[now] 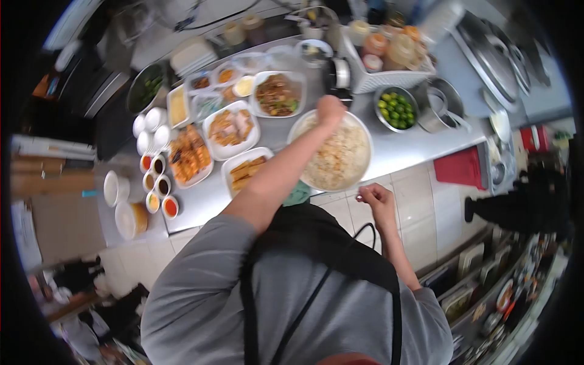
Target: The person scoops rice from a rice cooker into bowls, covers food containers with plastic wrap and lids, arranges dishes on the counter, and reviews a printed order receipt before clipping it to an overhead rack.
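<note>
A large white bowl of rice (336,155) stands at the front edge of the steel counter. Across it reaches my left arm, with my left hand (331,112) closed at the bowl's far rim, beside a black device with a white roll-like part (339,74). What those fingers grip is hidden. Just off the counter's front edge, right of the bowl, my right hand (378,204) hangs with fingers curled and fingertips together; anything between them is too small to name. Nearest on the left are a tray of fried rolls (246,170) and a container of chopped meat (278,94).
Trays of orange pieces (190,157) and sliced meat (232,129), plus several sauce cups (171,207), stand left. A bowl of green limes (396,108), a metal pot (435,118) and a white bottle basket (389,79) are right. A red bin (459,167) is below; other people are around.
</note>
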The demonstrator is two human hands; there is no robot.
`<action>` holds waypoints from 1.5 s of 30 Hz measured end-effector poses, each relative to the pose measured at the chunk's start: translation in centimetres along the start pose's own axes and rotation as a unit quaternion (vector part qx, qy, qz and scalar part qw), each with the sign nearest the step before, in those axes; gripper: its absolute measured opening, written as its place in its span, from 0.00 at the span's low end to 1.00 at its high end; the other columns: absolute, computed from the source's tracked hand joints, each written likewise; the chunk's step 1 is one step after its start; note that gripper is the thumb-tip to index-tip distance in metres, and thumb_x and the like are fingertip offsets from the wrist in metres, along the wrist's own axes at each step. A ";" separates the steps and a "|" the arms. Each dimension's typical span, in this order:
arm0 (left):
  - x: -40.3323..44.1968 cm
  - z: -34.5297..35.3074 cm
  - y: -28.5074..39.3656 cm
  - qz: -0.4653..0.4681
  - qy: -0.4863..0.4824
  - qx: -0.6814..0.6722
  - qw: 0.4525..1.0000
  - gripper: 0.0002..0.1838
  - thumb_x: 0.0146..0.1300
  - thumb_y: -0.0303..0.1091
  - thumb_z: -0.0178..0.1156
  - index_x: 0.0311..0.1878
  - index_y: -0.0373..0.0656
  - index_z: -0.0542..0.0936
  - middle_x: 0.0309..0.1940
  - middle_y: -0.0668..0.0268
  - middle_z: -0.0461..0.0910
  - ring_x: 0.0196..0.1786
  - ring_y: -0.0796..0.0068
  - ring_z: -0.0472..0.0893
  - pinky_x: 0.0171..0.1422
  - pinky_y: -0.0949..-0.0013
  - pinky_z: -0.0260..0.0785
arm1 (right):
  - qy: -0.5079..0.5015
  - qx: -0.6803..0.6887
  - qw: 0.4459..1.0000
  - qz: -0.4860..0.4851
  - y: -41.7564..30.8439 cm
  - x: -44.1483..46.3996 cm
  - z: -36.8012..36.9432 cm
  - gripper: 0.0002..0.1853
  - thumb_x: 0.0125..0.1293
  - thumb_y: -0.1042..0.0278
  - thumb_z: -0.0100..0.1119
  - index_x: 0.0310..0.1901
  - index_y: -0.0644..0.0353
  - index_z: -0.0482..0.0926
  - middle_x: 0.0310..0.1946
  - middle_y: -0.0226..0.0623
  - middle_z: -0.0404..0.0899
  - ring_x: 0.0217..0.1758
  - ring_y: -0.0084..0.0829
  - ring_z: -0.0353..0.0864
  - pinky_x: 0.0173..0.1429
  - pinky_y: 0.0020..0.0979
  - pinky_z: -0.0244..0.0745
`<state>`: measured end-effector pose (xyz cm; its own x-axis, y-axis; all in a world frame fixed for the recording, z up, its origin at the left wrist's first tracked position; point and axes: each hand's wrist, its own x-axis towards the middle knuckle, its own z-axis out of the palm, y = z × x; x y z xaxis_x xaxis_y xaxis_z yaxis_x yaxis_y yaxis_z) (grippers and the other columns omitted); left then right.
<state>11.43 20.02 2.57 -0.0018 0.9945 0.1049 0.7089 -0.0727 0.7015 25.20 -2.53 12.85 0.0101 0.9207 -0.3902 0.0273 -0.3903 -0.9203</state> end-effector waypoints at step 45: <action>-30.7 -63.2 -63.1 -0.413 0.103 -0.389 0.817 0.06 0.55 0.25 0.53 0.35 0.38 0.77 0.29 0.62 0.78 0.30 0.74 0.77 0.35 0.70 0.72 | -0.619 -0.291 0.721 -0.112 6.0 7.1 79.6 0.20 0.41 0.50 0.67 0.26 0.61 0.81 0.22 0.34 0.79 0.26 0.22 0.74 0.33 0.26 0.68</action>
<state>-77.85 -10.74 -0.36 -0.4281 0.7010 -0.5704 -0.2568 0.5107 0.8205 -54.18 1.52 2.26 -0.9494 0.1139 -0.2926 0.3086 0.1665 -0.9365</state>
